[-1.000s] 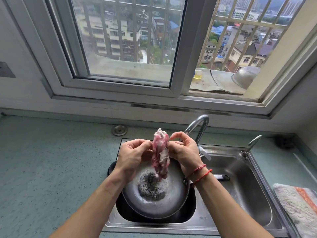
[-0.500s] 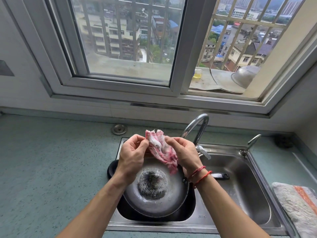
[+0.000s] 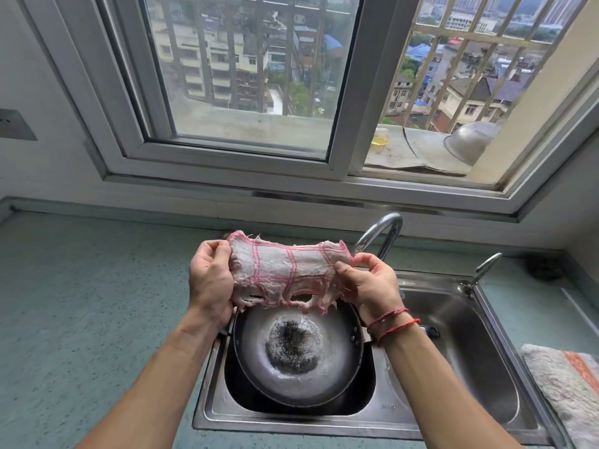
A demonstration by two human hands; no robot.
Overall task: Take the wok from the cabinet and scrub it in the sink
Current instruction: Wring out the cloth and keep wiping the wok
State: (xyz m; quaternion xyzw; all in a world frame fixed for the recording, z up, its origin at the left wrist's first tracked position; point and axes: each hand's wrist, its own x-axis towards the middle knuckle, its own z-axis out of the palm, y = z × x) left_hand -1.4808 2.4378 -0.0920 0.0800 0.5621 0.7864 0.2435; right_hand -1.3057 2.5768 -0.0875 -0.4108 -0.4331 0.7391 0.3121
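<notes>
- A second ago the cloth hung as a narrow bunched twist between the two hands. Now it is pulled out wide and flat, its pink check lines showing and its lower edge frayed and holed.
- The hands have drawn well apart, one at each end of the cloth, where before they were nearly knuckle to knuckle.
- The left hand is at the cloth's left end, its back turned this way. Its grip is pinching that end, with the thumb on the front near the top and the fingers curled behind.
- The right hand is at the right end. Its grip has thumb and forefinger nipping the upper corner, and the other fingers are curled into the ragged lower edge. Two red cords circle that wrist.
- Both forearms reach forward and upward from the near edge, with the wrists bent slightly inward.
- The wok sits where it was, in the left basin of the sink. It is open side up, with a dark speckled patch ringed in foam at its bottom. The cloth is held above its far rim.
- The faucet arches just behind the right hand.
- A folded towel lies on the tabletop right of the sink.
</notes>
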